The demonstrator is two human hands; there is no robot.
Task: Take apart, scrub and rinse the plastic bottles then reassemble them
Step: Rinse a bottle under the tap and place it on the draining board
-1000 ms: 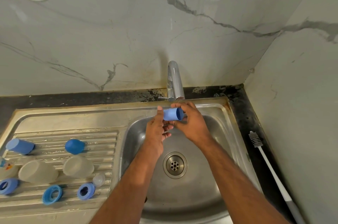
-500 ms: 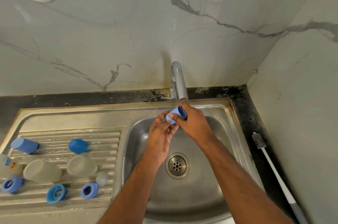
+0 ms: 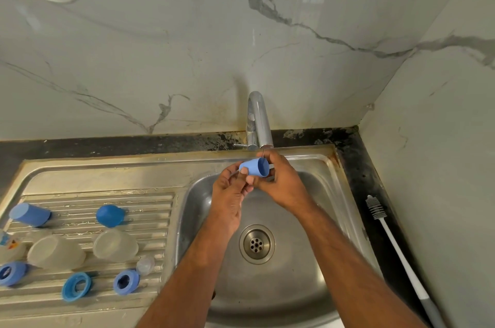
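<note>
- The sink (image 3: pixel 316 161) takes up the lower middle of the head view; its basin sits to the right and its ribbed drainer (image 3: pixel 88 201) to the left.
- The tap (image 3: pixel 257 121) rises at the back edge of the basin, and its spout ends just above the 2 hands.
- The bottle brush (image 3: pixel 393 244) lies on the dark counter to the right of the sink, well apart from both hands.
- On the drainer, well to the left of the hands, lie 2 clear bottle bodies (image 3: pixel 115 244), 2 blue caps (image 3: pixel 30 214) and 3 blue rings (image 3: pixel 126 282), all separate, so by the look of it reassembly has not begun.
- The right hand (image 3: pixel 284 183) curls round the open end of the blue cap (image 3: pixel 253 167), with its fingers behind the rim.
- The left hand (image 3: pixel 230 193) pinches the cap's closed end from below with its fingertips (image 3: pixel 244 171).
- The cap lies almost level between the 2 hands, just under the spout, its long axis running left to right and its mouth turned right toward the right hand's palm.
- Both hands touch it; neither is plainly nearer.
- A thin thread of water seems to fall from the spout onto the rim, so the step looks like rinsing, and tipping the mouth upward would likely let water in.
</note>
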